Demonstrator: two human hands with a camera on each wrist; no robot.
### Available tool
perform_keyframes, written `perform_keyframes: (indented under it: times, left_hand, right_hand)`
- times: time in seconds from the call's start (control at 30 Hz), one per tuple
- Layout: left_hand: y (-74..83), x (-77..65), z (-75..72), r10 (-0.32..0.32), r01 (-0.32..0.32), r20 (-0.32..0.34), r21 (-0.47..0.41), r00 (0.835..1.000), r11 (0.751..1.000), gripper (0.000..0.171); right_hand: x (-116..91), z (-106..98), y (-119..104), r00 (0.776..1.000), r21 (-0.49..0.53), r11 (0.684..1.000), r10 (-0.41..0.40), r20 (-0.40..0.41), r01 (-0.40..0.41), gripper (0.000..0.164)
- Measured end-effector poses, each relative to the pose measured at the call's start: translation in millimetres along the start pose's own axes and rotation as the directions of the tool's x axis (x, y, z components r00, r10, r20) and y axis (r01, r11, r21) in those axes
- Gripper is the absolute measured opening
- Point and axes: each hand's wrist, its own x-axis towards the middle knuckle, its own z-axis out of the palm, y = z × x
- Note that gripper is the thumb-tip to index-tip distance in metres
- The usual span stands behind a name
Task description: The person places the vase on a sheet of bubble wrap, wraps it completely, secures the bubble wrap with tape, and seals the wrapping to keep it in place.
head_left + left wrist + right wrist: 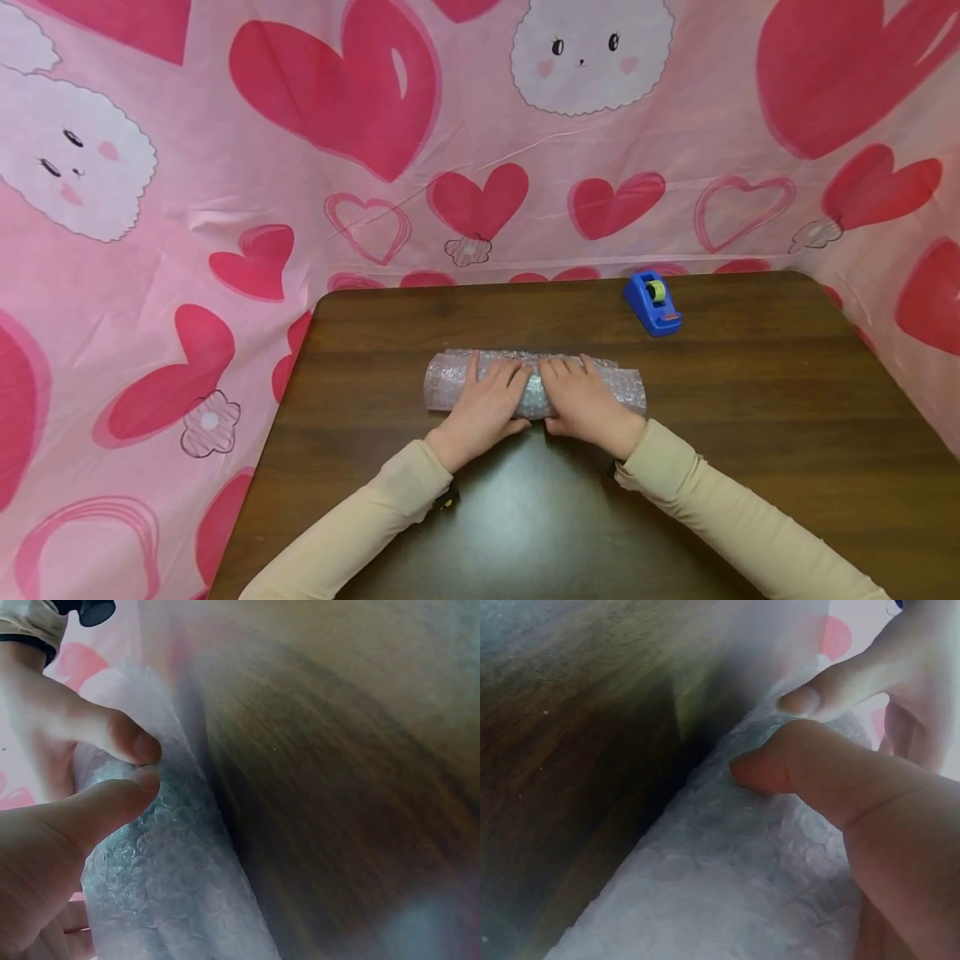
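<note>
A roll of clear bubble wrap (534,398) lies crosswise on the table, its middle showing a bluish tint through the layers. My left hand (487,404) grips it left of the middle, fingers over the top and thumb on the near side. Right of the middle, my right hand (585,400) holds it the same way. Both thumbs press on the bubble wrap (172,847) close to each other, as the left wrist view shows. In the right wrist view the bubble wrap (697,877) runs under the right thumb (802,761). Whatever is inside the roll is hidden.
A blue tape dispenser (652,304) with a roll of tape stands near the back edge of the brown wooden table (750,375), right of the bubble wrap. Pink cloth (480,125) printed with hearts hangs behind the table and along its sides.
</note>
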Motion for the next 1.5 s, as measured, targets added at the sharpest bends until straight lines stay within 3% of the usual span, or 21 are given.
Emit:
perform_keyframes:
  times: [0.17,0.3,0.6,0.83,0.97,1.3,1.5]
  left_hand:
    - [1.9,4.5,1.1,-0.004,0.003,0.020,0.046,1.000,0.999,0.086]
    - [2.6,6.7,2.9,-0.012,0.010,0.026,0.074,1.000,0.997,0.090]
    - [3.6,10.5,5.5,-0.036,0.043,-0.063,0.114,0.997,0.993,0.084]
    - [2.1,13.2,3.1,-0.055,0.059,-0.070,0.047,0.996,0.997,0.077]
    - [1.8,13.0,3.9,-0.049,0.053,-0.070,0.056,0.996,0.997,0.069]
    - [8.0,12.1,7.4,-0.056,0.066,-0.069,0.150,0.996,0.986,0.080]
    - [10.2,18.2,7.7,-0.072,0.073,-0.009,0.171,0.997,0.983,0.100]
  right_hand:
    - [-4,-4,2,0.999,-0.059,0.998,0.024,-0.029,-0.025,0.099]
    - [-10,-5,-1,0.998,-0.109,0.994,0.011,-0.062,-0.018,0.098]
    - [-22,-6,-13,0.994,-0.142,0.990,-0.034,-0.103,0.019,0.101]
    - [-20,0,-10,0.992,-0.145,0.989,-0.030,-0.120,0.012,0.102]
    - [-16,4,-9,0.993,-0.161,0.987,-0.019,-0.120,0.000,0.104]
    - [-9,6,-7,0.994,-0.153,0.987,0.021,-0.107,-0.037,0.105]
    - [-12,5,-6,0.993,-0.138,0.988,0.056,-0.100,-0.070,0.104]
